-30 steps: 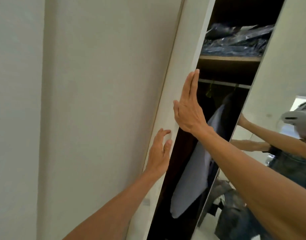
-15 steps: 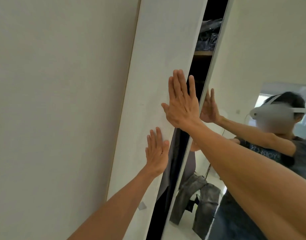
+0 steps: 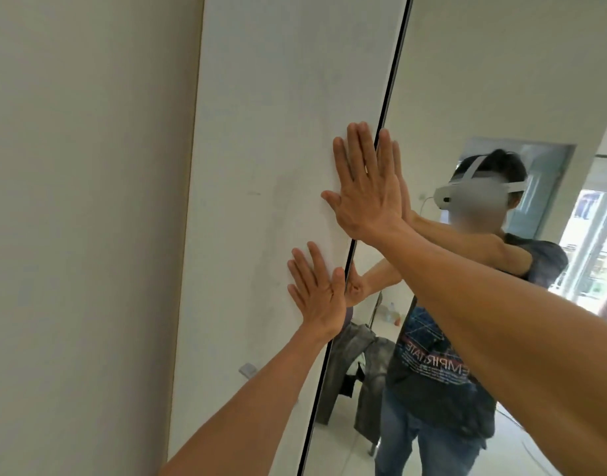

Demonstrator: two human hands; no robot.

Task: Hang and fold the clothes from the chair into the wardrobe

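**As the Wardrobe Door Is Pressed Shut, the Clothes Are Seen Only in the Mirror**

Where the plain wall (image 3: 89, 201) ends at the left, the white wardrobe door (image 3: 278, 115) is met, and the step in hand is judged to be the closing of that door. The left hand (image 3: 315, 290) is laid flat on the panel, fingers straight and spread, nothing held, its thumb just beside the panel's right edge. Pressure is best kept even and square to the panel, near that free edge, so that the door is seated without bounce. Higher up, the right hand (image 3: 363, 190) is likewise spread wide and empty. It is laid across the thin dark seam (image 3: 393, 80), so that both the panel and the mirrored door (image 3: 484, 80) are touched. Fingertips should be kept out of that seam, and smears on the glass could be avoided if the hand were set wholly on the white panel. In the mirror, a grey garment (image 3: 374, 359) is seen draped over the chair (image 3: 329, 403). The clothes are thus judged to lie behind the person, well apart from both hands.
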